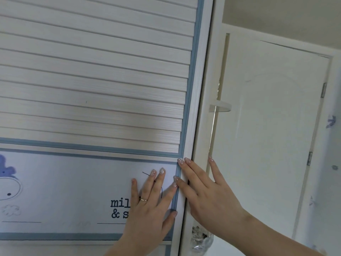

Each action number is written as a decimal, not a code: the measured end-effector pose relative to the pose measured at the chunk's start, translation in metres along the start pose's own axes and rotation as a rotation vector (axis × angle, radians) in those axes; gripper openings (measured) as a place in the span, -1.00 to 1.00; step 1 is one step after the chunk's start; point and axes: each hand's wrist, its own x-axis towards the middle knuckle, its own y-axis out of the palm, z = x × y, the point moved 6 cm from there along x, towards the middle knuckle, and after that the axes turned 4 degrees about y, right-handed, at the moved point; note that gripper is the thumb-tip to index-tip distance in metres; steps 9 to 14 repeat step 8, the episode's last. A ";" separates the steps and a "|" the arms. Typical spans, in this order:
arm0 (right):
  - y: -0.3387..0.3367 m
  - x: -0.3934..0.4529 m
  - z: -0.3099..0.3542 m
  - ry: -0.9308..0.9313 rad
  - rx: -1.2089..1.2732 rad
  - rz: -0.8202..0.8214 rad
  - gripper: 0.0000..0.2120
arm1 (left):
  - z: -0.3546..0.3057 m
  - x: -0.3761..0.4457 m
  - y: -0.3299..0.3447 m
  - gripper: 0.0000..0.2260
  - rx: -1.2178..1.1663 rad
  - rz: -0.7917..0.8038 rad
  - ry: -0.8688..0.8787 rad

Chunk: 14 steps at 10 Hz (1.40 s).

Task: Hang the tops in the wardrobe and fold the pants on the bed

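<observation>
A white slatted wardrobe door (96,74) with a blue trim fills the left of the head view. Below the slats is a pale panel with a cartoon print and dark lettering. My left hand (153,206) lies flat on that panel with straight, spread fingers, near the door's right edge. My right hand (204,193) presses flat with straight fingers on the door's right frame edge (193,126), its thumb reaching onto the white wardrobe side. No tops or pants are in view.
A white room door (273,135) with metal hinges stands to the right. A small rounded shelf (220,106) juts from the wardrobe side. A clear plastic bottle (201,241) shows below my right hand. A patterned wall runs along the far right.
</observation>
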 end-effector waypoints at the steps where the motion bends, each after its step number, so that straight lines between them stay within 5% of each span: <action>1: 0.001 0.001 0.000 0.008 0.017 -0.003 -0.42 | 0.001 0.000 -0.001 -0.41 0.004 0.002 0.002; 6: -0.018 -0.005 -0.007 0.048 0.162 0.015 -0.55 | -0.003 0.002 -0.002 -0.42 0.027 -0.013 0.014; 8: -0.080 -0.050 -0.042 0.241 0.737 -0.209 -0.84 | -0.003 0.001 -0.005 -0.43 0.002 -0.067 0.030; 14: -0.080 -0.050 -0.042 0.241 0.737 -0.209 -0.84 | -0.003 0.001 -0.005 -0.43 0.002 -0.067 0.030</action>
